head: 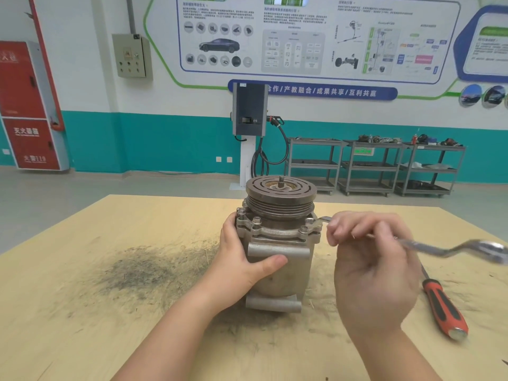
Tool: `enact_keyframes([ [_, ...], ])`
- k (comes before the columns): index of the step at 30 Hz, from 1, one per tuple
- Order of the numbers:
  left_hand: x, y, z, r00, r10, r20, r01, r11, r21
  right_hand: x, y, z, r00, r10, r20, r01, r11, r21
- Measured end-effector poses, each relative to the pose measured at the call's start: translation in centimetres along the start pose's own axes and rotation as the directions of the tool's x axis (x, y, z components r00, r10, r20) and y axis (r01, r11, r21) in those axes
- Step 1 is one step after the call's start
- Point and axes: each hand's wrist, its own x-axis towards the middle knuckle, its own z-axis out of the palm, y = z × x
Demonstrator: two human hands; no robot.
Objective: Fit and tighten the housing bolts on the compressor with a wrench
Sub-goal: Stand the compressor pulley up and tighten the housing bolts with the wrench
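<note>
With the compressor [277, 243] upright on the desk [96, 284] and bolts already seated around its flange, the left hand [242, 259] clasps the housing while the right hand [368, 259] pinches the wrench [439, 247] on a right-side bolt [310, 221], so tightening seems underway, not finished.

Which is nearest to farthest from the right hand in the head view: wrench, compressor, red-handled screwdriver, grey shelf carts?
From the right hand:
1. Silver metal wrench, gripped in its fingers, handle running out to the right.
2. Grey metal compressor, just left, where the wrench head meets a bolt.
3. Red-and-black-handled screwdriver, lying on the table to the right.
4. Grey metal shelf carts, against the far wall.
</note>
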Motion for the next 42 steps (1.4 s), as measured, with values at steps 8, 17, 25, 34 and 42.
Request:
enact_keyframes([
  [8,-0.2,0.3,0.0,1.0,0.002,-0.004,-0.002,1.0,-0.007,1.8,0.2,-1.1,0.899,0.389,-0.2,-0.306,0.887,0.346],
  [17,-0.2,0.2,0.1,1.0,0.013,-0.014,-0.013,1.0,-0.009,-0.8,1.3,0.1,0.992,-0.13,-0.003,0.127,0.973,-0.195],
  [25,0.7,-0.3,0.7,0.99,-0.091,-0.107,0.083,0.994,-0.072,-3.1,2.3,1.5,0.861,-0.122,0.494,0.424,0.708,-0.564],
  [34,-0.2,0.2,0.0,1.0,-0.003,-0.026,0.004,1.0,0.021,-1.0,0.1,0.8,0.967,-0.172,0.189,0.213,0.951,-0.224],
  [42,-0.2,0.3,-0.2,1.0,0.009,-0.004,-0.009,1.0,0.012,0.6,-0.1,0.0,0.988,0.131,-0.084,-0.12,0.985,0.127],
])
